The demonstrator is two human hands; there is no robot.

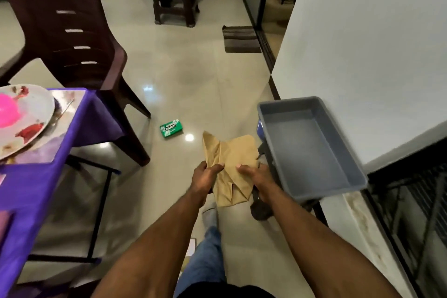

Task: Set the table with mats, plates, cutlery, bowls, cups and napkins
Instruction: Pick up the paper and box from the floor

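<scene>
Napkin (229,164) held between both hands: left hand (205,176), right hand (255,174) pinching edges.

napkin (229,162): tan, creased, held out in the air, upper corners loose
plate (29,116): floral, lay flat on the mat near the table's corner
mat (70,113): glossy, pale, under the plate
</scene>
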